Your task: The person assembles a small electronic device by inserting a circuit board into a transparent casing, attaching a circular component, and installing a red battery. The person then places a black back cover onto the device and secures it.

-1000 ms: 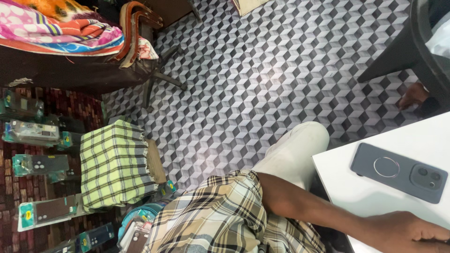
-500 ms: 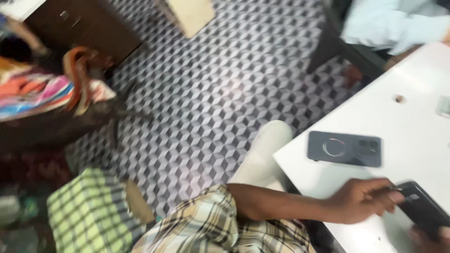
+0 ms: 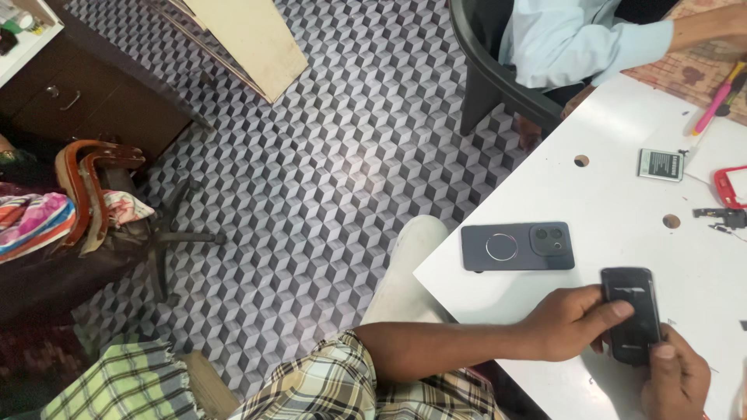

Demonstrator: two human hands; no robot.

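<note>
A small black phone is held over the white table near its front edge, between both my hands. My left hand reaches in from the plaid sleeve and pinches the phone's left side with its fingertips. From the bottom right corner, my right hand grips the phone's lower end, thumb on its face. A dark grey smartphone lies face down on the table just left of them, camera rings upward.
A flat battery, a red phone frame, small dark parts and a pink tool lie at the table's far right. Another person in a light blue sleeve sits in a black chair. A wooden cabinet stands far left.
The view has swung from the floor and checked cloth toward the table. My left hand reached the small black phone, and my right hand has come in to hold it too.
</note>
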